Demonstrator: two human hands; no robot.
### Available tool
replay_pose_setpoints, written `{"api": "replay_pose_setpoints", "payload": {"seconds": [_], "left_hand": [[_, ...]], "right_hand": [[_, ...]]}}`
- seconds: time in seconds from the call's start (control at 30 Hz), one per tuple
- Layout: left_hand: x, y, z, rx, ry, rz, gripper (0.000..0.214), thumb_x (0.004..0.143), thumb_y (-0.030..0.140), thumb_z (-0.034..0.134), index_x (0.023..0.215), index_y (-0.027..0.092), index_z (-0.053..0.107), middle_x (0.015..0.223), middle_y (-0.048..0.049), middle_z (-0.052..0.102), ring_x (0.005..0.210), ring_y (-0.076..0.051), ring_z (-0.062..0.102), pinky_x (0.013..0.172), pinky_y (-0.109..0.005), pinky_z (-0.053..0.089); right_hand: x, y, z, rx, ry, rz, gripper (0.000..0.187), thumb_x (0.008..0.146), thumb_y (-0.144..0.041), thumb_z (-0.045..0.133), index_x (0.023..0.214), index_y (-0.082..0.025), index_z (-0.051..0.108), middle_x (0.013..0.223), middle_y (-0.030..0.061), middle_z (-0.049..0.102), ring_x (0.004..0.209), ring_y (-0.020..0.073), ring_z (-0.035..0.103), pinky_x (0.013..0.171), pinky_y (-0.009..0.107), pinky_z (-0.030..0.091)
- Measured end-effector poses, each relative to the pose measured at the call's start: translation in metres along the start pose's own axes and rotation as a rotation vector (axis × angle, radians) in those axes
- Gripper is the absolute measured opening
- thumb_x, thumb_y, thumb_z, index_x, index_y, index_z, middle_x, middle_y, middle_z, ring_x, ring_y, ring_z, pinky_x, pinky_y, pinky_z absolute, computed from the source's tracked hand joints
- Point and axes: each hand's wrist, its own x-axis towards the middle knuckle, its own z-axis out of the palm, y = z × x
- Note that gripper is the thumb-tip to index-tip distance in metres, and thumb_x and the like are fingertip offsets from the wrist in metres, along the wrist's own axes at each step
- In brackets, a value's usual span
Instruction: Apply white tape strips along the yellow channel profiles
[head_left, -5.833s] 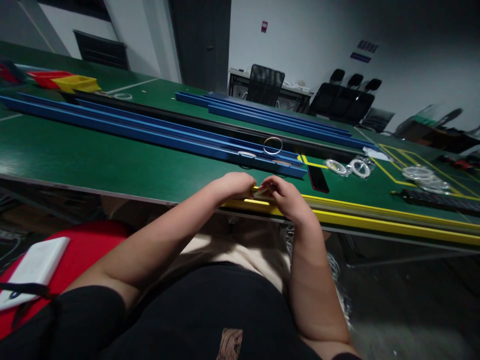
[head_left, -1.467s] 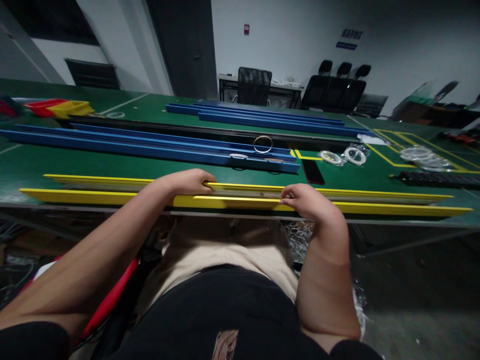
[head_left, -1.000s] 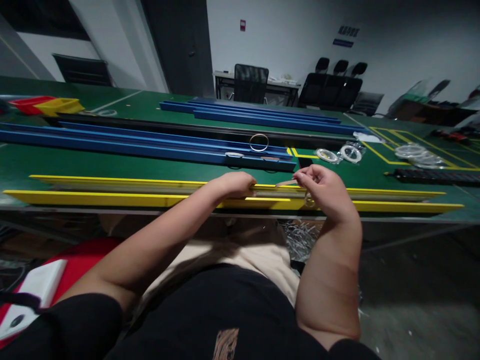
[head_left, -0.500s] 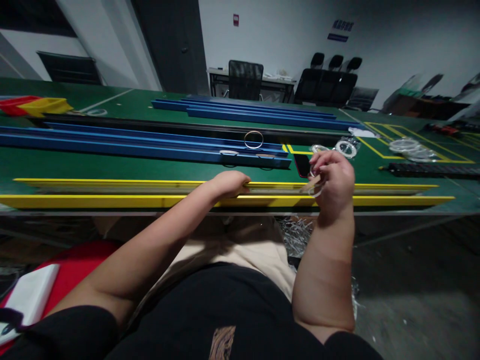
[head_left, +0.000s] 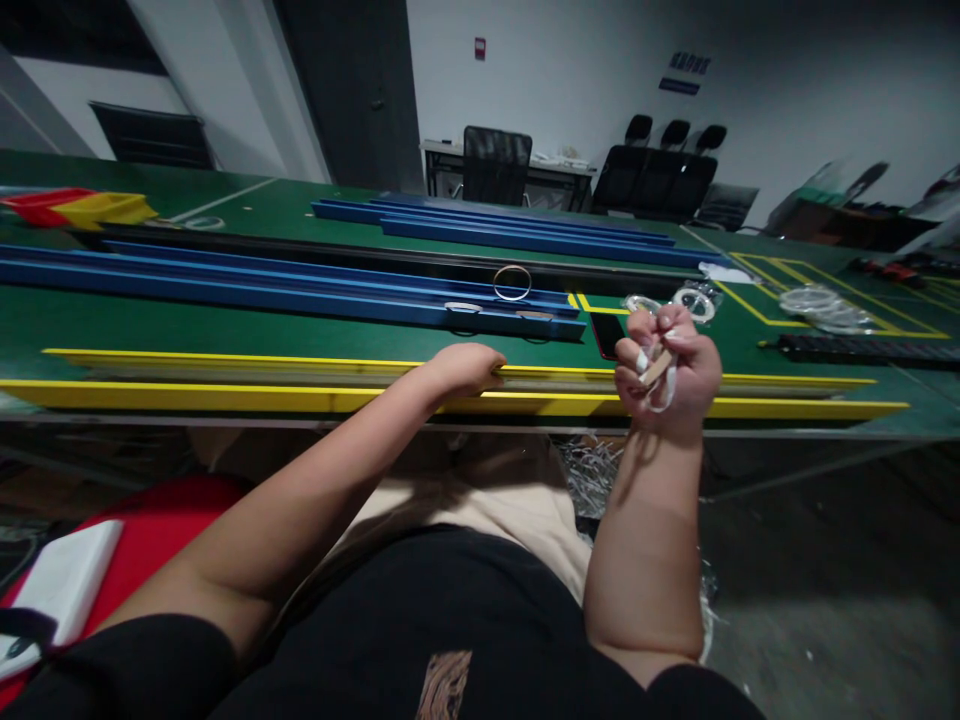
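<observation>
In the head view a long yellow channel rail lies along the front edge of the green table. My left hand is closed over its middle, with most of the fingers hidden behind the palm. Farther right, my right hand is raised above the rail, palm turned up and fingers curled. It grips a small flat tan strip; a loose white band loops around the strip and fingers. Just beyond this hand lies a dark phone with a red edge.
Blue rails lie behind the yellow one, with a ring of tape standing on them. Behind run a black rail and more blue rails. Bagged white coils and a black strip lie right; bins left.
My right hand has turned palm up and drawn its fingers in, bringing the tan strip and white band into clearer view. My left hand stays on the yellow rail.
</observation>
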Motion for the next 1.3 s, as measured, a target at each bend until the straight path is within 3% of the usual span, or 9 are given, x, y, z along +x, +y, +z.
{"api": "replay_pose_setpoints", "payload": {"seconds": [0.13, 0.27, 0.47, 0.57, 0.67, 0.87, 1.0, 1.13, 1.3], "left_hand": [[0.001, -0.001, 0.002, -0.006, 0.005, 0.009, 0.032, 0.087, 0.047, 0.055, 0.103, 0.025, 0.073, 0.105, -0.0079, 0.076, 0.091, -0.024, 0.07, 0.067, -0.028, 0.045], [0.001, -0.001, 0.002, -0.006, -0.001, 0.004, 0.032, 0.087, 0.046, 0.055, 0.104, 0.025, 0.073, 0.104, -0.0085, 0.077, 0.09, -0.024, 0.07, 0.067, -0.028, 0.045], [0.002, -0.002, 0.003, -0.017, 0.0, 0.0, 0.033, 0.087, 0.046, 0.055, 0.106, 0.025, 0.073, 0.104, -0.0078, 0.076, 0.091, -0.024, 0.07, 0.067, -0.028, 0.046], [0.003, -0.003, 0.005, -0.032, 0.009, 0.003, 0.03, 0.086, 0.045, 0.056, 0.102, 0.025, 0.073, 0.101, -0.0076, 0.076, 0.089, -0.024, 0.07, 0.067, -0.029, 0.046], [0.002, -0.003, 0.004, -0.12, 0.087, 0.085, 0.027, 0.084, 0.037, 0.059, 0.102, 0.022, 0.072, 0.103, -0.008, 0.074, 0.091, -0.023, 0.068, 0.074, -0.029, 0.048], [-0.009, 0.005, -0.009, -0.589, 0.304, 0.322, 0.033, 0.095, 0.039, 0.052, 0.112, 0.015, 0.068, 0.113, -0.0085, 0.071, 0.101, -0.018, 0.065, 0.091, -0.028, 0.05], [-0.012, 0.009, -0.013, -0.763, 0.303, 0.366, 0.041, 0.096, 0.049, 0.052, 0.108, 0.014, 0.068, 0.106, -0.0087, 0.073, 0.099, -0.019, 0.066, 0.092, -0.03, 0.05], [-0.011, 0.009, -0.011, -0.915, 0.288, 0.411, 0.049, 0.092, 0.055, 0.059, 0.115, 0.013, 0.065, 0.11, -0.0103, 0.072, 0.103, -0.021, 0.066, 0.093, -0.032, 0.05], [-0.009, 0.007, -0.01, -1.067, 0.239, 0.4, 0.054, 0.09, 0.064, 0.058, 0.104, 0.012, 0.066, 0.096, -0.0084, 0.072, 0.088, -0.019, 0.066, 0.083, -0.031, 0.051]], "right_hand": [[0.004, 0.01, 0.011, -0.093, 0.007, -0.04, 0.028, 0.079, -0.045, 0.053, 0.084, -0.028, 0.032, 0.078, -0.0011, 0.038, 0.06, 0.0152, 0.041, 0.044, 0.026, 0.034], [0.002, 0.017, 0.015, -0.119, 0.029, -0.05, 0.029, 0.079, -0.043, 0.063, 0.089, -0.029, 0.039, 0.084, -0.0001, 0.048, 0.074, 0.0171, 0.057, 0.064, 0.032, 0.052], [0.006, 0.023, 0.012, -0.16, 0.018, -0.018, 0.038, 0.077, -0.048, 0.075, 0.088, -0.028, 0.045, 0.085, -0.0017, 0.057, 0.083, 0.0198, 0.069, 0.079, 0.039, 0.059], [0.011, 0.027, 0.009, -0.233, 0.028, 0.004, 0.039, 0.074, -0.049, 0.08, 0.085, -0.027, 0.049, 0.081, -0.0011, 0.061, 0.087, 0.0217, 0.07, 0.081, 0.039, 0.059], [0.015, 0.033, 0.006, -0.297, 0.083, 0.02, 0.038, 0.071, -0.046, 0.083, 0.082, -0.026, 0.053, 0.077, -0.0017, 0.061, 0.077, 0.0181, 0.066, 0.073, 0.033, 0.058], [0.018, 0.046, 0.018, -0.393, 0.066, 0.045, 0.034, 0.076, -0.047, 0.078, 0.083, -0.025, 0.053, 0.074, -0.0018, 0.06, 0.062, 0.014, 0.055, 0.059, 0.029, 0.05], [0.019, 0.051, 0.036, -0.445, 0.018, 0.087, 0.034, 0.076, -0.048, 0.076, 0.084, -0.024, 0.053, 0.077, -0.0005, 0.062, 0.064, 0.0143, 0.056, 0.061, 0.029, 0.05], [0.018, 0.054, 0.052, -0.411, -0.026, 0.096, 0.036, 0.073, -0.048, 0.079, 0.084, -0.024, 0.055, 0.076, -0.0011, 0.061, 0.066, 0.0144, 0.057, 0.062, 0.029, 0.05], [0.017, 0.057, 0.061, -0.313, -0.038, 0.098, 0.04, 0.07, -0.049, 0.082, 0.084, -0.023, 0.055, 0.075, -0.0021, 0.061, 0.064, 0.0147, 0.059, 0.061, 0.03, 0.053]]}}
